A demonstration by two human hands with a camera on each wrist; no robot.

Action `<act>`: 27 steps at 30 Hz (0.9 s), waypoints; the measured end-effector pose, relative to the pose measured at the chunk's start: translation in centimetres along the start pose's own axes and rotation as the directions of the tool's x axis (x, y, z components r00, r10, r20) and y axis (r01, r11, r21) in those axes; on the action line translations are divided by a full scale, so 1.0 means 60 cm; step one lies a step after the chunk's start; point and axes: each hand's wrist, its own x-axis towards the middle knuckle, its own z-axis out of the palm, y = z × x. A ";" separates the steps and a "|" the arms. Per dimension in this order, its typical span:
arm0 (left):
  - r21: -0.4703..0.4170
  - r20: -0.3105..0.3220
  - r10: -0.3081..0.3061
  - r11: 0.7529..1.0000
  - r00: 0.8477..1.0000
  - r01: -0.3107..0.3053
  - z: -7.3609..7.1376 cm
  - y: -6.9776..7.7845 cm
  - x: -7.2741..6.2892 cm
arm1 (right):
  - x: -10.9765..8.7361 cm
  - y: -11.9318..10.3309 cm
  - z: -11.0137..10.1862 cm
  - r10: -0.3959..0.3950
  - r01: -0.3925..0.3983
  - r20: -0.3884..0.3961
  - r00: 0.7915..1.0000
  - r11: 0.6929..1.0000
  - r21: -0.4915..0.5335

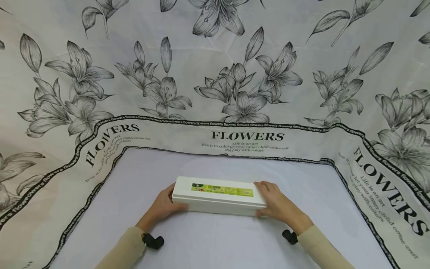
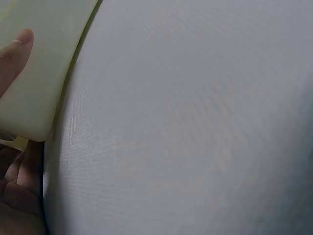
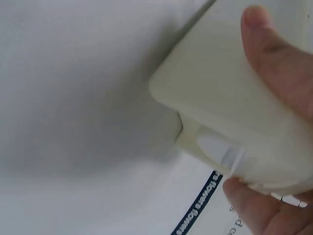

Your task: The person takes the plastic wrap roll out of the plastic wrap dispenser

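A long white box (image 1: 220, 209) with a yellow-green label on its lid lies crosswise between both hands. My left hand (image 1: 164, 204) grips its left end, thumb on the near side and fingers round the end. At the other end my right hand (image 1: 277, 201) holds it the same way, the thumb low on the front. The left wrist view shows the left thumb (image 2: 17, 56) flat against the pale box wall (image 2: 54, 63). In the right wrist view the box (image 3: 210, 73) has a rounded corner and an opening at its end, beside the right hand's fingers (image 3: 254, 205).
A white tabletop (image 1: 215, 243) spreads under the box. Its cover has a black-edged border with "FLOWERS" lettering (image 1: 248, 136), and a flower-printed cloth (image 1: 151, 67) rises behind. Black wrist cameras sit on both wrists, the left one (image 1: 153, 241) beside a beige sleeve.
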 end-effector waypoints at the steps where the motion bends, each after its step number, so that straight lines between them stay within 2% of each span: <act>1: -0.002 0.003 -0.003 1.000 1.000 0.003 0.000 -0.001 -0.001 | 0.000 0.001 -0.002 0.009 -0.009 0.016 1.000 1.000 0.004; 6: -0.012 0.007 -0.013 1.000 1.000 0.013 0.001 -0.005 -0.002 | 0.003 0.005 -0.012 0.026 -0.028 0.077 0.997 0.999 0.034; 16: -0.040 0.009 -0.011 0.999 1.000 0.011 -0.001 -0.009 0.003 | 0.012 0.011 -0.017 0.109 -0.128 0.157 0.982 0.985 0.115; 27: -0.005 -0.005 -0.014 1.000 1.000 0.014 0.001 -0.008 0.004 | 0.014 0.020 -0.010 0.117 -0.141 0.122 0.986 0.967 0.212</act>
